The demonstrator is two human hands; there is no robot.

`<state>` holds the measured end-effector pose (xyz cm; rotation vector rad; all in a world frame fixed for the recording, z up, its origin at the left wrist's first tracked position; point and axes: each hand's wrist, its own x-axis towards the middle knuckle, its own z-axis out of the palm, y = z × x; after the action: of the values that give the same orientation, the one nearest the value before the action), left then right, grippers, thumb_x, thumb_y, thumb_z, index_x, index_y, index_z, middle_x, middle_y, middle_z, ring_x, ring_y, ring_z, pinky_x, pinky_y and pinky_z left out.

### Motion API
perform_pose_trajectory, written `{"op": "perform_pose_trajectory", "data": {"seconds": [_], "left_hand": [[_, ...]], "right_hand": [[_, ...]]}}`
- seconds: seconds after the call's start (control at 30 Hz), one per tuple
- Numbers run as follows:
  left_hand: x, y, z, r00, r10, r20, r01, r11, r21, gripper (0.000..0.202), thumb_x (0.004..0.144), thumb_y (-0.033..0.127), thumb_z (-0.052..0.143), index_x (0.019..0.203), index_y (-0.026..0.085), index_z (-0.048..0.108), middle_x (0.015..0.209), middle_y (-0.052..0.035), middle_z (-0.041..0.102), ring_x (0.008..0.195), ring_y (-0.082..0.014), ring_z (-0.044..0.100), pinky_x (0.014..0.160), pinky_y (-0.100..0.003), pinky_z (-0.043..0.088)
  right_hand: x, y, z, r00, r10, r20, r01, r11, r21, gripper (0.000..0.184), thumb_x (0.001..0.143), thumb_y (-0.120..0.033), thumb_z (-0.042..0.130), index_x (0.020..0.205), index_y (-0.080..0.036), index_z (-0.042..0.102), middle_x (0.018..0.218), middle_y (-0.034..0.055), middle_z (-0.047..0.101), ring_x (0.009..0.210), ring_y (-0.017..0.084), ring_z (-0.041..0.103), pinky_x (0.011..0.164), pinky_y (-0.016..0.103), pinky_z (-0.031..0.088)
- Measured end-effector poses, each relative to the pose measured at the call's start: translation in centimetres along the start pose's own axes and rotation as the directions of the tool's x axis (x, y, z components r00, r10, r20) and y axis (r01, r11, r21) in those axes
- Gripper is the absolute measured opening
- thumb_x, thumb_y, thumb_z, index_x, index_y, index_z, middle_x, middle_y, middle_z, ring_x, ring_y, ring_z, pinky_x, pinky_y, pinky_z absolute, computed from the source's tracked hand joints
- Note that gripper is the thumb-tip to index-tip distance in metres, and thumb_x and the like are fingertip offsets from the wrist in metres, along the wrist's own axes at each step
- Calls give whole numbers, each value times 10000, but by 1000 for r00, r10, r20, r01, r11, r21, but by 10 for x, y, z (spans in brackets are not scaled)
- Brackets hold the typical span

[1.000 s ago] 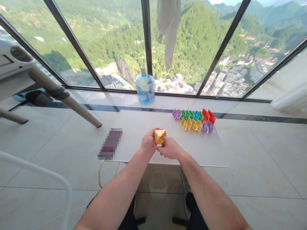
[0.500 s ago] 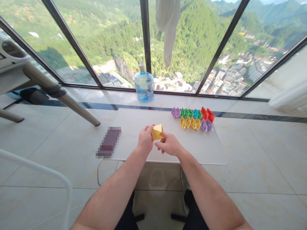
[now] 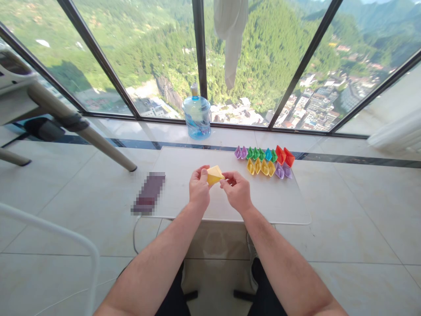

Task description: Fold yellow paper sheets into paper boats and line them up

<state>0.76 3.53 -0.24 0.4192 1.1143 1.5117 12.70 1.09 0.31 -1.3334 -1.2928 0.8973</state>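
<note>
A folded yellow paper piece (image 3: 214, 174) is held above the middle of the low white table (image 3: 283, 206). My left hand (image 3: 198, 191) pinches its left side with curled fingers. My right hand (image 3: 237, 191) pinches its right tip between thumb and forefinger. Farther back on the right of the table lie two rows of small folded paper boats (image 3: 265, 160) in purple, green, blue, red and yellow.
A blurred dark flat object (image 3: 148, 198) lies at the table's left edge. A blue water jug (image 3: 197, 116) stands by the tall windows. A beige slanted leg (image 3: 82, 131) crosses the floor at left, a white rail (image 3: 66, 239) at lower left. A white cloth (image 3: 230, 35) hangs above.
Both hands have turned the yellow paper so it lies flatter with its point to the right. My right hand has shifted from under it to its right tip.
</note>
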Motion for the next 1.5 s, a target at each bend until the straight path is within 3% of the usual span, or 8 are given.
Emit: {"op": "perform_pose_trajectory", "data": {"seconds": [0.17, 0.33, 0.5, 0.63, 0.77, 0.9, 1.23, 1.5], "left_hand": [[-5, -4, 1, 998, -23, 53, 21, 999, 36, 162, 928, 333, 669, 1027, 206, 677, 1070, -52, 707, 905, -159, 685, 746, -273, 564], [-6, -9, 0, 995, -32, 98, 30, 999, 24, 169, 885, 255, 713, 1034, 184, 673, 1143, -91, 710, 944, -173, 704, 854, -333, 580], [-10, -6, 1, 978, -82, 191, 70, 995, 70, 340, 787, 172, 772, 1116, 192, 690, 1193, -132, 708, 972, -208, 717, 843, -347, 594], [-12, -1, 1, 957, -100, 272, 66, 989, 132, 509, 686, 126, 800, 1176, 241, 723, 1264, -104, 685, 1000, -227, 715, 790, -322, 607], [-11, 0, -1, 933, -113, 343, 41, 977, 211, 333, 735, 284, 790, 1060, 220, 750, 1060, -72, 738, 967, -234, 705, 759, -323, 608], [-11, -1, -2, 927, -121, 354, 41, 974, 224, 346, 743, 416, 830, 1006, 220, 720, 1010, -66, 736, 911, -218, 707, 735, -310, 587], [-13, 5, 1, 929, -135, 344, 57, 972, 226, 335, 680, 345, 864, 904, 198, 663, 837, -31, 721, 752, -181, 682, 663, -266, 507], [-9, 1, -3, 939, -15, 343, -65, 973, 220, 388, 619, 323, 907, 878, 190, 650, 1026, -65, 714, 822, -176, 684, 707, -268, 514]], "right_hand": [[1, 0, -1, 1000, 7, -21, -6, 1000, 21, 241, 801, -341, 683, 994, -197, 692, 907, 35, 756, 693, 155, 690, 665, 286, 553], [0, -5, -3, 997, -36, -71, 33, 999, -32, 237, 793, -335, 702, 990, -203, 693, 942, 36, 759, 700, 145, 655, 669, 281, 537], [4, -6, -8, 988, -85, -130, 70, 990, -119, 270, 813, -336, 673, 1043, -195, 691, 902, 33, 743, 703, 142, 622, 642, 270, 505], [5, -6, -13, 984, -122, -132, 105, 986, -129, 253, 819, -335, 666, 1027, -199, 711, 912, 33, 743, 719, 144, 627, 651, 270, 511], [4, -7, -16, 987, -135, -91, 122, 982, -142, 234, 828, -331, 662, 1003, -205, 750, 898, 33, 757, 713, 148, 636, 676, 279, 533], [3, -6, -14, 990, -141, -32, 134, 978, -163, 251, 847, -326, 646, 1026, -212, 780, 906, 37, 779, 720, 156, 655, 711, 292, 554], [1, -3, -13, 991, -118, 56, 125, 984, -127, 320, 832, -300, 619, 1075, -199, 801, 898, 42, 789, 688, 152, 658, 657, 279, 542], [5, -6, -19, 998, -48, 48, 51, 998, -46, 263, 826, -371, 658, 936, -186, 808, 786, 28, 768, 675, 157, 655, 655, 275, 536]]}}
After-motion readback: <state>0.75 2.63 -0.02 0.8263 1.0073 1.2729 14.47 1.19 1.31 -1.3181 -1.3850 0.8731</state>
